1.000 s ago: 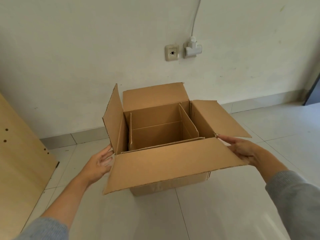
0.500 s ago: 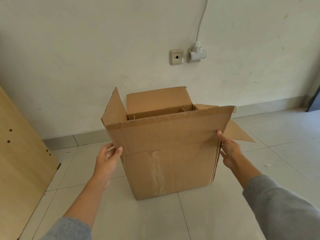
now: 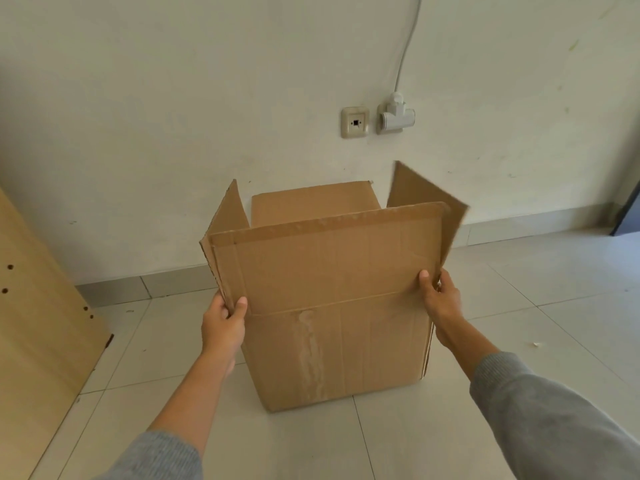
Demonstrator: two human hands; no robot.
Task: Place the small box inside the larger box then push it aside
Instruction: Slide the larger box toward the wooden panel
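Larger cardboard box (image 3: pixel 339 344) sits on the tiled floor (image 3: pixel 519 341) at frame centre, w/ the wall (image 3: pixel 173 116) at 12 o'clock behind it. All 4 top flaps stand up; the near flap (image 3: pixel 329 261) is upright facing the camera and blocks any look inside, so the small box can't be seen, can't tell if it's in there.

L hand (image 3: pixel 223 323) at 9 o'clock of the box, thumb on the front of the near flap, fingers wrapped behind the corner: pinching the flap edges at the L front corner. R hand (image 3: pixel 441 303) at 3 o'clock, thumb on the front face, fingers round the R front corner, pinching the same way. Both hands at about equal height, on the fold line.

Key relation: box body lies straight ahead at 12 o'clock from both grips, long axis running 9-to-3 between the hands, neither hand nearer. A sideways push prob. needs one palm flat on a side wall, lower than the flaps, which would bend.

Look: plain brown corrugated, pale scuffed tape-tear streak down the front, tape residue along the near flap's top edge.

Wooden panel (image 3: pixel 38 323) at 8–9 o'clock, wall socket (image 3: pixel 355 122) and plug adapter (image 3: pixel 394 117) at 12.
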